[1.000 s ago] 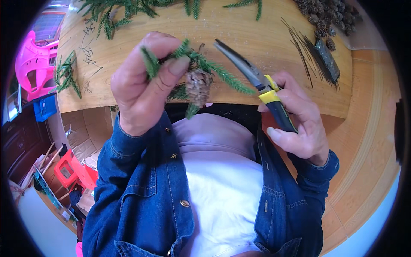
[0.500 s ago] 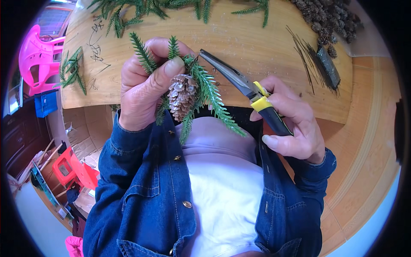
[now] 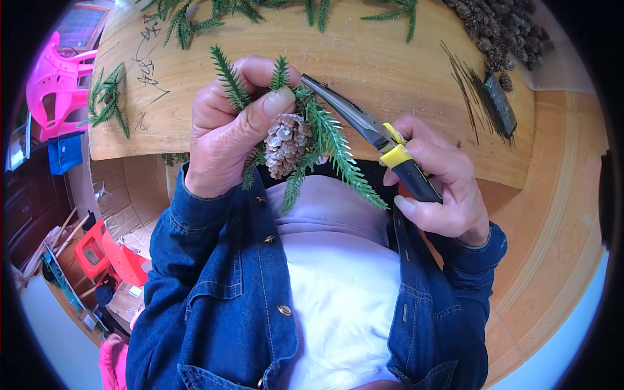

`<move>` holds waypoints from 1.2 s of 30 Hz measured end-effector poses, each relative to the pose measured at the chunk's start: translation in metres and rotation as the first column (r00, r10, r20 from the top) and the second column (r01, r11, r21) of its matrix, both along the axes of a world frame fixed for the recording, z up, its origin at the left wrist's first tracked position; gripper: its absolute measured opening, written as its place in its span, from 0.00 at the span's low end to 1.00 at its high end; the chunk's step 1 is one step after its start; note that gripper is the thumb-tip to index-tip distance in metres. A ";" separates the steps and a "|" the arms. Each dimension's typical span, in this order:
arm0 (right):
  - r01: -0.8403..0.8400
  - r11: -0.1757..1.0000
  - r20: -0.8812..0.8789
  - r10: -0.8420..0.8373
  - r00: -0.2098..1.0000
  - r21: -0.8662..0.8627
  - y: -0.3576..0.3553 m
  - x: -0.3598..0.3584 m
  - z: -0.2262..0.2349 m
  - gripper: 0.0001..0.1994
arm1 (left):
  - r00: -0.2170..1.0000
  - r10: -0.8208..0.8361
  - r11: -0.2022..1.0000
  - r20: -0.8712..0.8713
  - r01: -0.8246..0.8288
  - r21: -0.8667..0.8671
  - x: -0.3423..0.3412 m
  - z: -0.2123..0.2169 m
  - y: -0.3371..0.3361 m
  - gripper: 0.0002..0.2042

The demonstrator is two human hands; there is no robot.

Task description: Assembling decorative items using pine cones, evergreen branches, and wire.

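Observation:
Between thumb and fingers, my left hand (image 3: 231, 127) pinches an artificial pine sprig (image 3: 331, 140) at its stem. A brown pine cone (image 3: 286, 146) with pale, shiny scale tips hangs among the green needles, just below my thumb. My right hand (image 3: 445, 179) is wrapped round the yellow-and-black handles of long-nose pliers (image 3: 354, 114). The pliers' tip points up and left, reaching the top of the sprig beside my left fingertips. Whether the jaws grip a wire there is too small to tell.
Green pine sprigs (image 3: 185, 26) lie along the table's far edge, with another sprig (image 3: 107, 101) at the left. Small pine cones (image 3: 500, 32) are heaped at the far right, near thin dark wires (image 3: 465, 91) and a dark wrapped bundle (image 3: 499, 107). A pink chair (image 3: 49, 97) stands beyond the table.
My left hand has shifted slightly right with the sprig and pine cone. The pliers' tip now sits closer to the stem; my right hand has barely moved.

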State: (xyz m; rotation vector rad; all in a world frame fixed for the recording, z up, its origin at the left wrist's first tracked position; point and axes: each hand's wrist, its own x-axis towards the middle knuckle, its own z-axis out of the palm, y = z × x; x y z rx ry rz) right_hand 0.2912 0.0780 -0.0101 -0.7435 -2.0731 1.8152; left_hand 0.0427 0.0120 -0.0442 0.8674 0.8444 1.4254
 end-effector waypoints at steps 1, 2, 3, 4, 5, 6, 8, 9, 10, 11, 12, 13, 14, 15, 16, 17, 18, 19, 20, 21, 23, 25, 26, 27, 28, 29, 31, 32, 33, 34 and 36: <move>0.000 1.000 0.001 0.000 1.000 0.000 0.000 0.000 0.000 0.14 | 1.000 0.000 1.000 0.001 0.000 0.000 0.000 -0.001 0.000 0.11; -0.010 1.000 0.028 0.009 1.000 0.019 0.000 0.001 -0.001 0.14 | 1.000 -0.006 1.000 -0.002 0.006 0.004 0.000 -0.002 0.000 0.11; -0.020 0.999 0.055 0.018 0.998 0.038 0.001 0.002 -0.001 0.14 | 1.000 -0.012 1.000 -0.004 0.012 0.008 0.000 -0.003 -0.001 0.11; -0.031 0.998 0.083 0.027 0.996 0.057 0.000 0.002 -0.002 0.14 | 1.000 -0.018 1.000 -0.007 0.018 0.012 0.000 -0.003 -0.001 0.11; -0.031 0.998 0.084 0.026 0.996 0.056 -0.001 0.002 -0.002 0.14 | 1.000 -0.019 1.000 -0.006 0.019 0.012 0.001 -0.003 0.000 0.11; -0.006 0.999 0.078 0.003 0.997 0.038 -0.002 0.001 -0.001 0.15 | 1.000 -0.007 1.000 0.019 0.006 0.016 0.003 -0.003 0.000 0.10; 0.043 0.999 0.066 -0.043 0.997 0.000 -0.004 0.000 -0.001 0.16 | 0.997 0.018 1.000 0.070 -0.020 0.023 0.006 -0.001 0.002 0.09; 0.043 0.999 0.067 -0.043 0.997 0.000 -0.004 0.001 -0.002 0.16 | 0.997 0.018 1.000 0.071 -0.019 0.022 0.006 0.001 0.002 0.09; 0.016 0.999 -0.001 -0.016 1.000 0.038 -0.003 0.002 -0.004 0.17 | 0.993 0.000 1.000 0.118 -0.003 0.024 0.007 0.004 0.002 0.09; -0.010 0.997 -0.069 0.015 0.998 0.078 -0.001 0.004 -0.006 0.19 | 0.986 -0.018 1.000 0.164 0.014 0.026 0.008 0.006 0.002 0.09; -0.033 0.992 -0.135 0.049 0.990 0.119 0.000 0.006 -0.007 0.21 | 0.977 -0.035 0.999 0.209 0.030 0.029 0.008 0.007 0.001 0.09; -0.032 0.992 -0.134 0.048 0.990 0.119 0.001 0.007 -0.007 0.21 | 0.977 -0.036 0.999 0.210 0.030 0.029 0.008 0.005 0.001 0.09; -0.035 0.995 -0.144 0.047 0.988 0.088 0.001 0.008 -0.007 0.22 | 0.978 -0.042 0.999 0.206 0.036 0.034 0.007 0.002 0.002 0.09; -0.038 0.998 -0.155 0.046 0.987 0.057 0.002 0.008 -0.006 0.22 | 0.978 -0.048 0.998 0.201 0.041 0.038 0.005 0.000 0.003 0.09; -0.041 0.999 -0.166 0.045 0.985 0.026 0.002 0.008 -0.006 0.22 | 0.979 -0.054 0.998 0.196 0.047 0.042 0.004 -0.001 0.003 0.09; -0.041 0.999 -0.166 0.045 0.985 0.026 0.002 0.008 -0.005 0.22 | 0.979 -0.054 0.998 0.196 0.047 0.043 0.005 0.000 0.003 0.09; -0.050 0.998 -0.159 0.054 0.986 0.030 0.001 0.008 -0.005 0.22 | 0.979 -0.029 0.999 0.200 0.025 0.026 0.006 0.002 0.002 0.09; -0.059 0.998 -0.152 0.063 0.986 0.033 0.001 0.008 -0.005 0.22 | 0.979 -0.004 1.000 0.203 0.002 0.009 0.008 0.004 0.001 0.09; -0.067 0.997 -0.145 0.072 0.987 0.036 0.001 0.008 -0.005 0.22 | 0.978 0.021 1.000 0.206 -0.020 -0.008 0.009 0.005 0.001 0.09; -0.067 0.997 -0.145 0.072 0.987 0.037 0.001 0.007 -0.005 0.22 | 0.978 0.021 1.000 0.206 -0.020 -0.008 0.008 0.005 0.001 0.09; -0.078 0.993 -0.121 0.088 0.989 0.086 0.003 0.006 -0.005 0.22 | 0.988 0.052 0.999 0.147 -0.050 -0.019 0.008 0.002 0.001 0.09; -0.087 0.990 -0.111 0.100 0.989 0.110 0.002 0.004 -0.005 0.22 | 0.991 0.071 0.997 0.115 -0.069 -0.023 0.007 0.002 0.001 0.09; -0.061 0.994 -0.097 0.070 0.993 0.092 0.001 0.002 -0.005 0.20 | 0.991 0.059 0.998 0.121 -0.057 -0.019 0.007 0.003 0.001 0.09; -0.034 0.997 -0.085 0.041 0.996 0.075 -0.002 0.000 -0.005 0.19 | 0.991 0.048 0.999 0.126 -0.047 -0.014 0.007 0.004 0.000 0.09; -0.009 0.998 -0.072 0.013 0.997 0.057 -0.003 -0.001 -0.005 0.18 | 0.991 0.038 0.999 0.129 -0.037 -0.010 0.007 0.005 0.000 0.09; -0.017 0.998 -0.078 0.021 0.997 0.057 -0.004 -0.001 -0.004 0.18 | 0.991 0.047 0.999 0.124 -0.046 -0.010 0.007 0.006 -0.001 0.09; -0.038 0.997 -0.067 0.042 0.997 0.067 -0.002 0.000 -0.005 0.15 | 0.996 0.042 0.999 0.078 -0.040 -0.028 0.004 0.007 -0.004 0.09; -0.041 0.996 -0.056 0.045 0.997 0.075 -0.001 0.001 -0.004 0.14 | 0.998 0.032 0.999 0.060 -0.030 -0.036 0.003 0.007 -0.004 0.09; -0.054 0.996 -0.068 0.059 0.996 0.078 -0.001 0.000 -0.004 0.14 | 0.998 0.047 0.998 0.048 -0.045 -0.034 0.001 0.009 -0.004 0.09; -0.047 0.995 -0.069 0.053 0.996 0.091 -0.001 -0.001 -0.003 0.13 | 0.999 0.049 0.998 0.011 -0.049 -0.028 0.000 0.010 -0.004 0.10; -0.023 0.993 -0.065 0.031 0.997 0.117 -0.001 0.000 -0.003 0.12 | 0.997 0.045 0.999 -0.055 -0.047 -0.021 -0.002 0.012 -0.005 0.10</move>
